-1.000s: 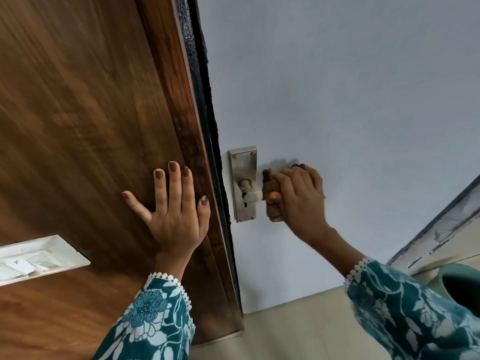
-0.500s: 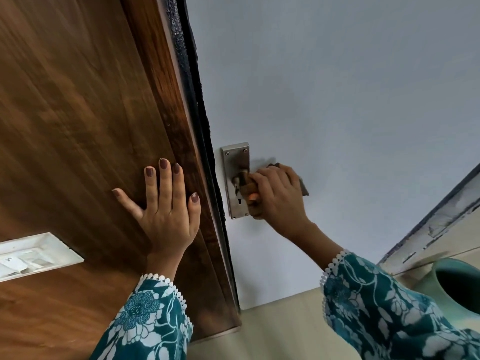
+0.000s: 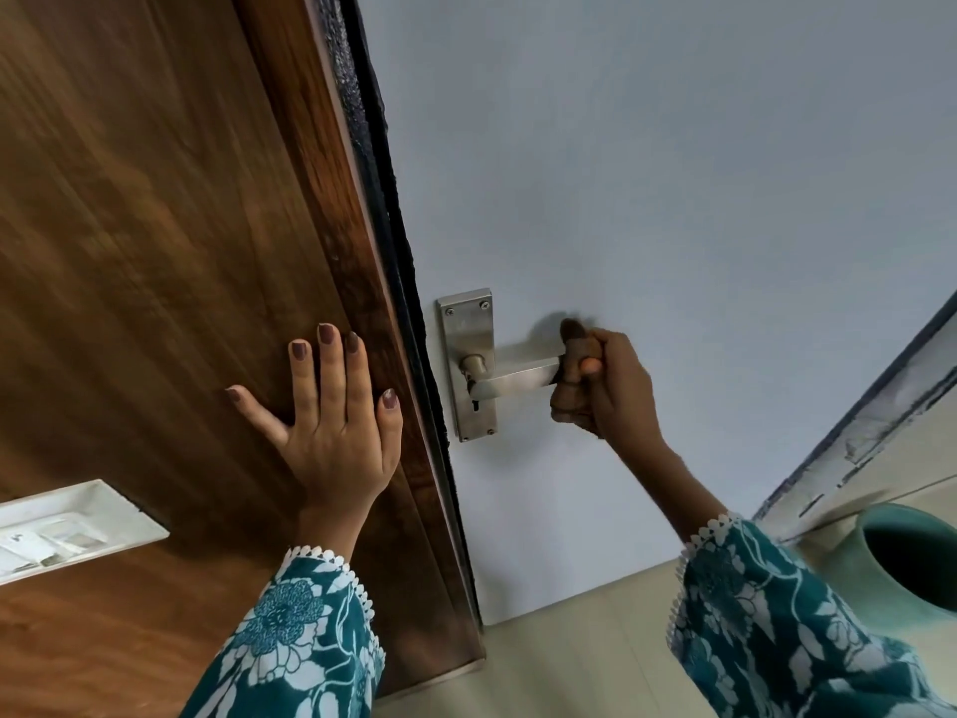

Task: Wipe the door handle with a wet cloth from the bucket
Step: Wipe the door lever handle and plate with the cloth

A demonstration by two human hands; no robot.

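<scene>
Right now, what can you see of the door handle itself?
The door handle is a brushed silver metal lever, roughly level, on a tall backplate with screws at its corners and a keyhole under the pivot. It sits on the pale blue door near its edge. The right hand closes round the lever's free end with a brown cloth; the end is hidden. The bare stretch looks smooth with a soft sheen.

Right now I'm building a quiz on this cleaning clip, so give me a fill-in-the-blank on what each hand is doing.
1. The left hand lies flat on the ____ wooden panel.
2. The right hand grips a brown cloth at the lever handle's ____ end.
3. The teal bucket sits at the ____ right of the view.

Missing words: brown; free; lower
</scene>
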